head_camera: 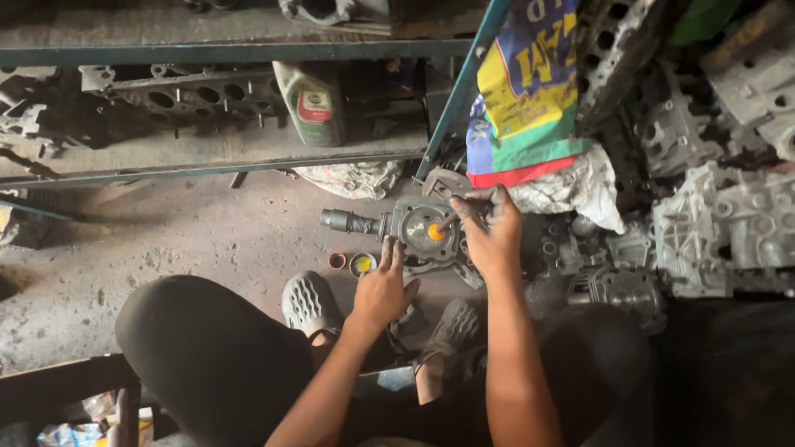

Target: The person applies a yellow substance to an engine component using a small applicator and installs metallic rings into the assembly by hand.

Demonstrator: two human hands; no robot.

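Pump housing (422, 228) between both hands

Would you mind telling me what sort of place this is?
Probably an engine repair workshop: cylinder heads on a metal shelf, grimy engine castings piled on the floor, and an oil jug.

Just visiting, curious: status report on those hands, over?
Left hand steadying grey metal housing. Right hand gripping tool with yellow tip on it. Small tins beside; nothing blocking.

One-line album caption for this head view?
Left hand steadies a grey metal part on the floor; right hand works its yellow-dabbed centre.
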